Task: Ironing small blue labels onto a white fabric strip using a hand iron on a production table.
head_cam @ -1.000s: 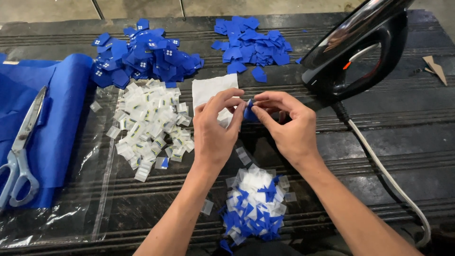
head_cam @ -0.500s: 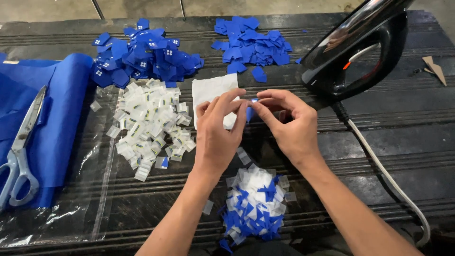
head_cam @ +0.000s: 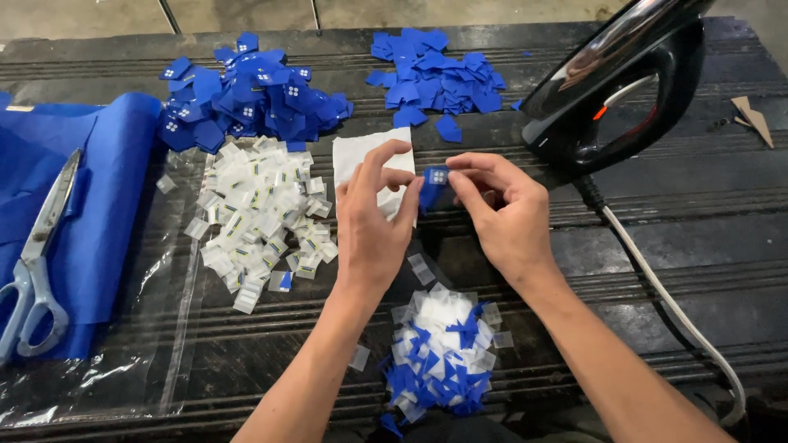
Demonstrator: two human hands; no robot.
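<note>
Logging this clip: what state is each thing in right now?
Small blue fabric piece with white patch: pinched between both hands.
Left hand: gripping it.
Right hand: gripping it.
Black clothes iron: tipped on its heel, unheld.
Metal scissors with pale blue handles: closed, lying on folded blue cloth.

Your left hand [head_cam: 373,226] and right hand [head_cam: 501,217] are bare, with no gloves, rings or watch on the parts that show. Both forearms run bare from the wrists down to the lower edge of the frame, with no sleeve in view. Your fingers [head_cam: 386,160] are slim, with short, plain nails.
</note>
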